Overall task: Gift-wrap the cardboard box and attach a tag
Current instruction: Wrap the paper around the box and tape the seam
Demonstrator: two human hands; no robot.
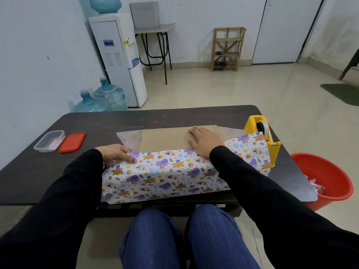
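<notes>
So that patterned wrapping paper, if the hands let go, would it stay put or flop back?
Probably thin and floppy: the wrapping paper drapes over the cardboard box and bends at its near edge. It would likely slip back, since the left hand pinches its folded edge in place. Its faint sheen suggests a slippery surface.

A clear plastic container point(49, 141) sits on the dark table point(174, 117), its red lid point(72, 142) just beside it. On the floor: a red bucket point(334, 171) with scraps inside and, by the far wall, a water dispenser point(120, 59), two blue bottles point(112, 94) and a wooden rack point(227, 49).
</notes>
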